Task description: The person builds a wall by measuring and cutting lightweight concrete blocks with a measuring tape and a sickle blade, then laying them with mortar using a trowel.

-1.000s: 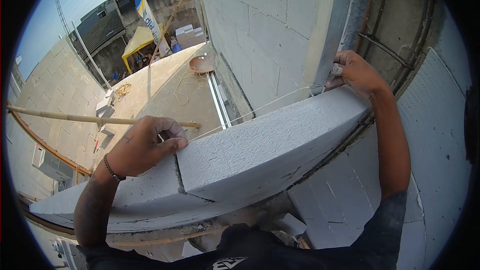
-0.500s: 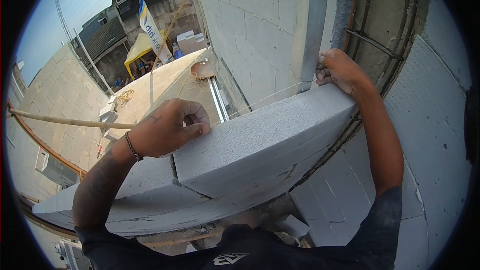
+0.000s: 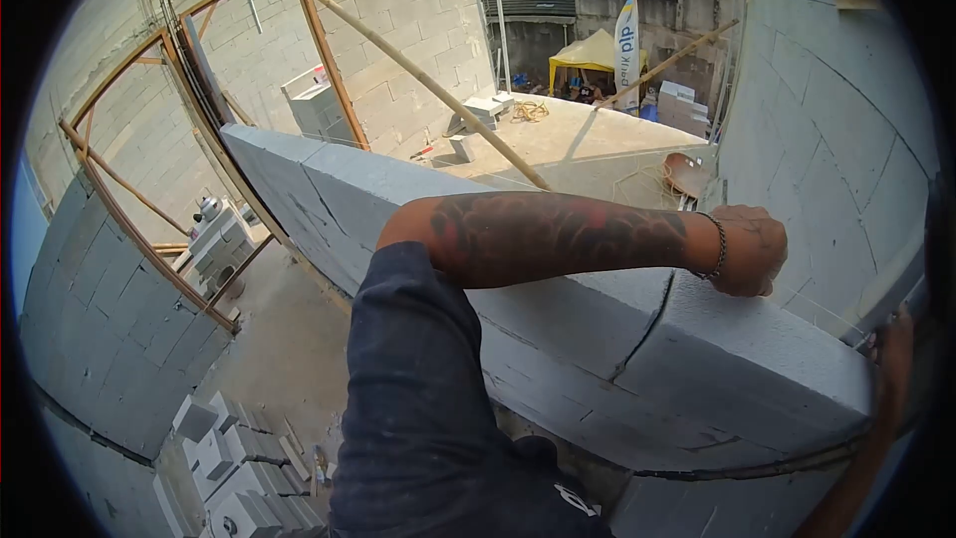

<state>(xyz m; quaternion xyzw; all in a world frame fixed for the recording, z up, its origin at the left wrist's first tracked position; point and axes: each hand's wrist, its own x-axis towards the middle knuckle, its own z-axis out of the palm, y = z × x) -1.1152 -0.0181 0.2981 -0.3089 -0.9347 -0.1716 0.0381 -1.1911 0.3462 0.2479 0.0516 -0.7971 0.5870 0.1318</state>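
My left hand (image 3: 749,249) is closed above the top of the light grey block wall (image 3: 797,339), near the joint between two blocks. Whatever its fingers hold is hidden. At the right edge, my right hand (image 3: 889,344) is partly in shadow beside the base of a metal post (image 3: 908,304), at the wall's far end. Its fingers are curled, and what they grip is too small to make out. A thin string (image 3: 822,309) runs along the back edge of the wall between the two hands.
Wooden door frames (image 3: 334,65) stand at the left, and a bamboo pole (image 3: 428,75) slants behind the wall. Loose blocks (image 3: 234,458) are stacked on the floor at lower left. A copper-coloured pan (image 3: 685,172) and a yellow canopy (image 3: 588,52) are beyond the wall.
The view has swung left, showing the door frames and floor blocks. My left forearm now lies across the wall top, and both hands appear farther right in the view.
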